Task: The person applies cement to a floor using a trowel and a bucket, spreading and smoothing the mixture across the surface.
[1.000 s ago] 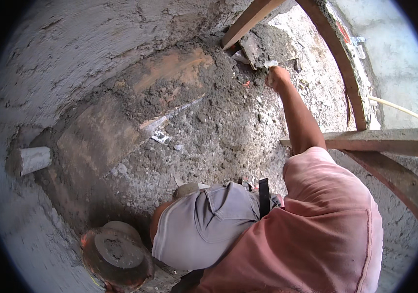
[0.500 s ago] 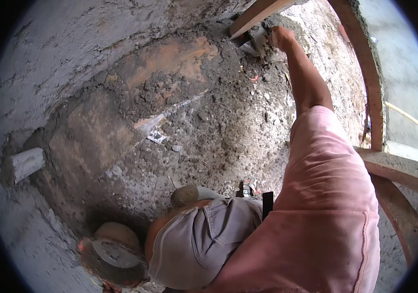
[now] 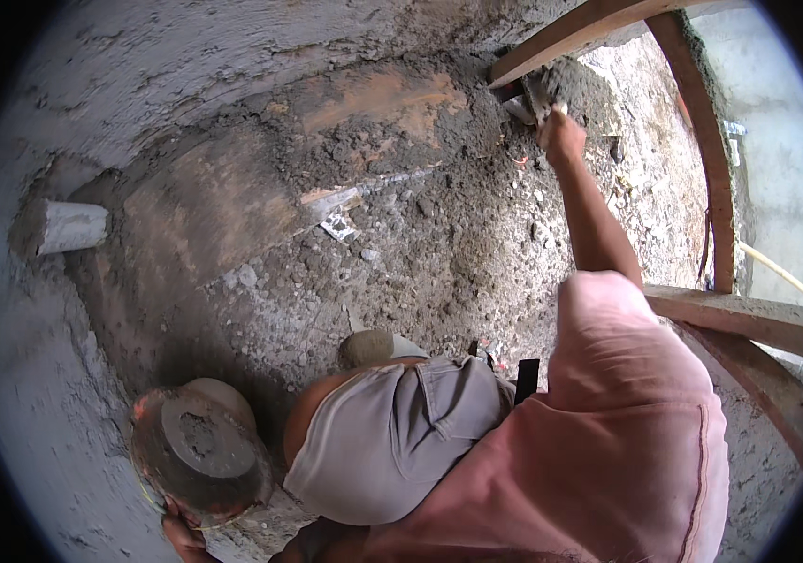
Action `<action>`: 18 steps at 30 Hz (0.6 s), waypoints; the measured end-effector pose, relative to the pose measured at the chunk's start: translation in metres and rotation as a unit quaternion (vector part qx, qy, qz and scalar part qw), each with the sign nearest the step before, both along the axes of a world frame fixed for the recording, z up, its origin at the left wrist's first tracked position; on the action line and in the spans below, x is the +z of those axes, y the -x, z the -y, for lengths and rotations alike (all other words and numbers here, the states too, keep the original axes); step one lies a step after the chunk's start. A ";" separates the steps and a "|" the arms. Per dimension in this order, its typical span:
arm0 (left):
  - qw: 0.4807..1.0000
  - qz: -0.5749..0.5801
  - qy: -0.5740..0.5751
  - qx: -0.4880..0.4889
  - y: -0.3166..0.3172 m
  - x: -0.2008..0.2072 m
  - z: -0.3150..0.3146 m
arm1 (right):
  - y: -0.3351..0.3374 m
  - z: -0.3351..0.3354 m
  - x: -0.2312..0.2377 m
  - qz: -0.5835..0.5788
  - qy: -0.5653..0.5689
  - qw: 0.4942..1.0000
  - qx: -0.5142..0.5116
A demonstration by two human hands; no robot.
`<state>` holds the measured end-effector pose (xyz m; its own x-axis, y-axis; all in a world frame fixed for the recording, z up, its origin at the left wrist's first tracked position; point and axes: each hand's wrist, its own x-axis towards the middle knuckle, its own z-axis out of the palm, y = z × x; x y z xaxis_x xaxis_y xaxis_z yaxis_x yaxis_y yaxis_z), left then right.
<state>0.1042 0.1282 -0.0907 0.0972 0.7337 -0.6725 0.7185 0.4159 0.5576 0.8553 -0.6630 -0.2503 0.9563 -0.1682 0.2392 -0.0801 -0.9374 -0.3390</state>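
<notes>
My right arm, in a pink sleeve, reaches far out. At its end my right hand (image 3: 563,138) is closed around the handle of a trowel (image 3: 535,101), whose blade is partly hidden by wet mortar. The trowel is beside a heap of grey mortar (image 3: 581,89) at the foot of a wooden brace (image 3: 575,30). At the lower left, my left hand (image 3: 183,531) has its fingers curled on the rim of a round, dirty mortar pan (image 3: 197,446), which has grey residue inside. The pan sits by my bent knee.
A rough plastered wall (image 3: 195,75) curves along the far and left sides. A white pipe stub (image 3: 75,227) sticks out of it. Mortar-smeared boards (image 3: 209,220) lie along its base on rubble ground (image 3: 420,253). Timber framing (image 3: 718,197) stands at right.
My left hand has come into view at the pan's rim, and the pan shows more of its inside. The right hand has drawn back slightly with the trowel. The whole view has shifted.
</notes>
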 end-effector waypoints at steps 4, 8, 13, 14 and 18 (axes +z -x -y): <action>0.998 0.037 0.014 0.038 -0.023 0.007 0.015 | 0.132 -0.076 0.041 -0.077 -0.392 0.917 0.010; 0.999 0.028 0.009 0.021 -0.020 -0.003 0.003 | 0.232 -0.144 0.079 -0.214 -0.469 0.857 0.021; 0.993 0.006 -0.022 -0.114 -0.001 -0.002 -0.002 | 0.291 -0.262 0.126 -0.372 -0.388 0.796 0.277; 0.984 -0.069 -0.035 -0.159 0.001 0.002 -0.006 | 0.301 -0.291 0.142 -0.383 -0.372 0.778 0.331; 0.994 -0.010 -0.058 -0.092 -0.031 0.021 0.014 | 0.317 -0.383 0.156 -0.195 -0.248 0.703 0.637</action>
<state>0.1356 0.1146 -0.0698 0.2235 0.7771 -0.5884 0.7878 0.2114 0.5785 0.5386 -0.2802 -0.0947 0.3832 0.9143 0.1309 0.5407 -0.1071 -0.8344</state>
